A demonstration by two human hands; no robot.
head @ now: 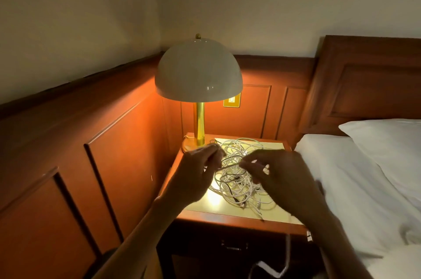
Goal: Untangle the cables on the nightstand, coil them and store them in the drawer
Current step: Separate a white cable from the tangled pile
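Note:
A tangled heap of white and black cables (239, 178) lies on the pale top of the wooden nightstand (227, 216). My left hand (198, 173) hovers over the heap's left side and pinches a thin cable strand between thumb and fingers. My right hand (280, 176) is over the right side, its fingers curled on the same stretch of cable; the pinch itself is blurred. Below the top, the drawer (234, 246) with a metal handle is closed and in shadow. One white cable (288, 253) hangs down past the drawer front.
A lit lamp (198, 87) with a white dome shade and brass stem stands at the nightstand's back left corner. Wood panelling lines the wall on the left and behind. A bed (355, 183) with white sheets and a pillow (391, 142) adjoins the right side.

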